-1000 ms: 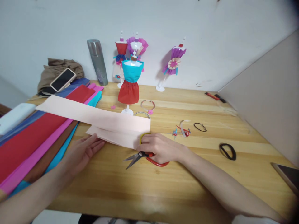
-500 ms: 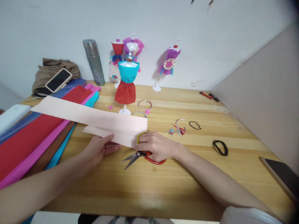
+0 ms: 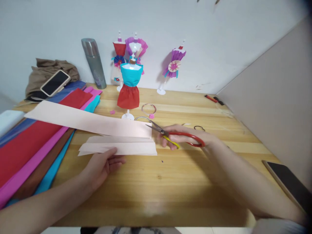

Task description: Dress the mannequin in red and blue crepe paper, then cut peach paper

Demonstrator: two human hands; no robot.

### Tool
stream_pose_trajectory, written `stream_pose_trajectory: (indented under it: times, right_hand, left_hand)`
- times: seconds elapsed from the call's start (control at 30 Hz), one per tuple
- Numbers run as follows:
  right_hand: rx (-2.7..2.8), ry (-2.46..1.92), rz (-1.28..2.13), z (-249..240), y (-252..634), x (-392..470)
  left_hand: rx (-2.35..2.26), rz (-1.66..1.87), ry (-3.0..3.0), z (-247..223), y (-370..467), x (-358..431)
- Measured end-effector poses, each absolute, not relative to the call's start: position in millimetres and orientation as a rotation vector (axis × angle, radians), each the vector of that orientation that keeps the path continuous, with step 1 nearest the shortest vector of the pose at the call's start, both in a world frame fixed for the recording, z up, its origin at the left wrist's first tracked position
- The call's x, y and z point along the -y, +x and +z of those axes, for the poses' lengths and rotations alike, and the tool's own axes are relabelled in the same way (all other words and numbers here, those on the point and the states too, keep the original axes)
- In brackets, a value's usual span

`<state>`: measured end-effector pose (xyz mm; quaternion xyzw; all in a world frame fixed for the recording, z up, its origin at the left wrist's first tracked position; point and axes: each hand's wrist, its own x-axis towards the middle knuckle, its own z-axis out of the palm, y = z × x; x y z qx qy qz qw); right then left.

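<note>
My left hand [image 3: 103,164] pinches the lower edge of a folded pale pink paper piece [image 3: 136,149], thumb on top and fingers underneath. Behind it lies a longer pale pink strip [image 3: 97,123], reaching left across the coloured sheets. My right hand [image 3: 177,133] holds scissors [image 3: 165,133] with one red and one yellow handle. Their blades are parted and point left, with the tips over the right end of the long strip. A small doll stand in a turquoise top and red skirt [image 3: 128,97] rises just behind the strip.
Coloured sheets [image 3: 31,146], a phone [image 3: 55,83], brown cloth [image 3: 55,70] and a flask [image 3: 95,63] are on the left. Other dressed stands [image 3: 175,65] line the wall. Rings [image 3: 148,109] lie mid-table. Another phone [image 3: 287,178] is at the right edge.
My right hand has lifted off the paper and moved right and up, turning the scissors to point up-left. The small folded piece now lies apart from the long strip at its right end.
</note>
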<state>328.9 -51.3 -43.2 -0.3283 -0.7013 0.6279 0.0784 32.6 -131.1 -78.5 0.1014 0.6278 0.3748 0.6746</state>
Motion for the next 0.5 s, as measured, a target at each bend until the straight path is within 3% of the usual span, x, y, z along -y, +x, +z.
stream_pose_trajectory:
  times: [0.17, 0.5]
  right_hand:
    - [2.089, -1.245, 2.185, -40, 342, 55]
    - [2.117, -1.276, 2.346, -41, 345, 63]
  left_hand:
    - [-1.453, 0.759, 0.241, -82, 27, 134]
    - [-1.409, 0.791, 0.142, -74, 17, 134]
